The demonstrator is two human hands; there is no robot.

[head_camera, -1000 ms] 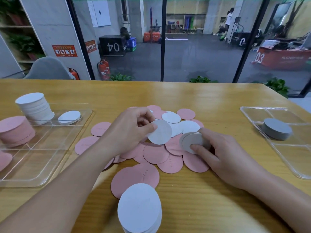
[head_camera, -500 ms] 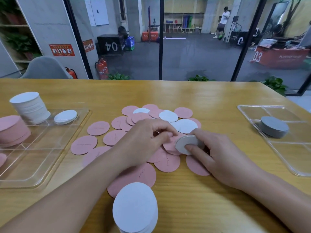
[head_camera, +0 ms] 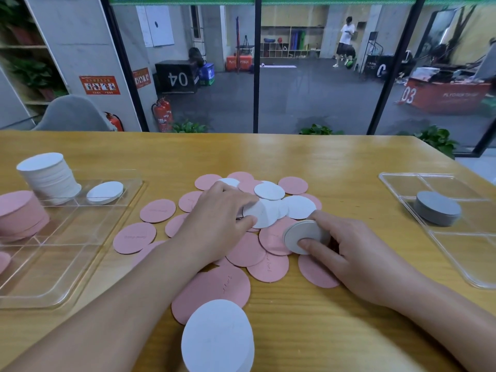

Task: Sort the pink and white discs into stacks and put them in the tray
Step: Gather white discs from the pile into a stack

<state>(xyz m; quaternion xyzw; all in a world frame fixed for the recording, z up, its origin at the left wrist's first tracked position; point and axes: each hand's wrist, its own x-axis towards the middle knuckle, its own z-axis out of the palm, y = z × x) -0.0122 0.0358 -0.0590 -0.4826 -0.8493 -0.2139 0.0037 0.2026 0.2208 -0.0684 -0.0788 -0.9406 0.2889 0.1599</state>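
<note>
Behind the glass wall a gym floor shows, and in front of it a yellow wooden desk [head_camera: 335, 162] carries everything. At the desk's left edge lies a clear divided tray [head_camera: 67, 251]. Its far-left compartment holds a tall white stack [head_camera: 48, 174], with a short pile of white discs [head_camera: 105, 192] in the compartment beside it and a pink stack [head_camera: 20, 213] nearer the left edge.

Across the middle of the desk spreads a loose heap of pink discs [head_camera: 245, 253] with several white discs [head_camera: 298, 206] among them toward the far side. The left hand [head_camera: 217, 224] lies over the heap, its thumb and fingers pinching one white disc [head_camera: 261, 213] at its edge. At the near edge stands another stack of white discs [head_camera: 218, 338], touching a large pink disc.

Just beside the left hand, the right hand [head_camera: 357, 253] grips a thin stack of white discs [head_camera: 304, 236] tilted up on the heap, thumb on its face.

Near the desk's right edge sits a second clear tray [head_camera: 461, 253] holding a grey stack [head_camera: 437, 208].
</note>
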